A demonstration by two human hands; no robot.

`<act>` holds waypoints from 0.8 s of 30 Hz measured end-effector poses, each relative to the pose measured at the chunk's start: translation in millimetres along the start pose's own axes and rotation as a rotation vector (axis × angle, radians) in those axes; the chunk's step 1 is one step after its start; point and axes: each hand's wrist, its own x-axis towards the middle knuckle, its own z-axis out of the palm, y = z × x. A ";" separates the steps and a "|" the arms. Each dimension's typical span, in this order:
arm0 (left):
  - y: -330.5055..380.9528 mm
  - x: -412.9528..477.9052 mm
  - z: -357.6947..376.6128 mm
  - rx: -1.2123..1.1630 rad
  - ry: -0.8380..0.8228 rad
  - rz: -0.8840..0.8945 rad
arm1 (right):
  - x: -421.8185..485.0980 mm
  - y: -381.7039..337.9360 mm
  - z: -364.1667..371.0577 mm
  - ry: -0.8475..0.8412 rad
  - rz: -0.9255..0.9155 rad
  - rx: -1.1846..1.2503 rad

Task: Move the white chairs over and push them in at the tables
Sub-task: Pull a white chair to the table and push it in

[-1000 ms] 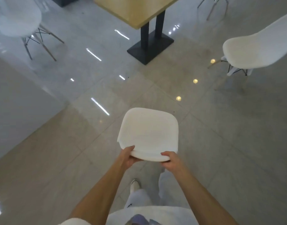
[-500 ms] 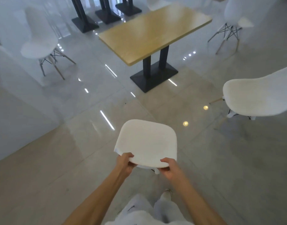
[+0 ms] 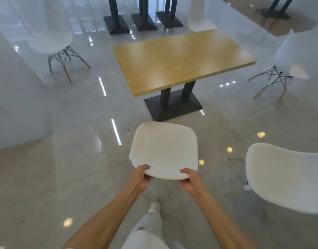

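Person carrying white chair (image 3: 164, 150) by near edge: left hand (image 3: 142, 176) & right hand (image 3: 189, 180), each grip clamped on rim. Chair in front of person, short of wood table (image 3: 181, 58). Second chair (image 3: 287, 175) at right, third (image 3: 52, 42) far left.

A single head-worn camera looks forward and steeply down, close over the left hand (image 3: 142, 177) and right hand (image 3: 190, 180), with the table (image 3: 181, 58) ahead beyond them.
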 end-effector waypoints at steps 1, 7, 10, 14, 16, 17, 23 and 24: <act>1.0 14.7 21.9 0.000 0.003 0.008 | 15.9 -22.0 -1.6 -0.023 0.003 0.009; -14.0 70.8 145.6 -0.053 0.095 0.056 | 90.2 -154.9 -17.0 -0.059 0.044 -0.037; -30.6 103.2 205.6 -0.098 0.145 0.088 | 128.0 -221.5 -27.8 -0.076 0.073 -0.094; -60.3 141.0 282.2 -0.202 0.243 0.115 | 192.0 -301.5 -50.5 -0.126 0.144 -0.209; -77.1 161.6 312.6 -0.255 0.262 0.115 | 224.2 -333.5 -63.3 -0.128 0.175 -0.310; -82.2 169.6 322.9 -0.282 0.275 0.120 | 236.2 -345.6 -66.0 -0.133 0.192 -0.354; -129.5 207.2 381.4 -0.406 0.324 0.129 | 296.3 -407.0 -87.2 -0.148 0.266 -0.518; -136.8 212.3 389.1 -0.414 0.322 0.134 | 302.4 -413.7 -93.0 -0.161 0.267 -0.535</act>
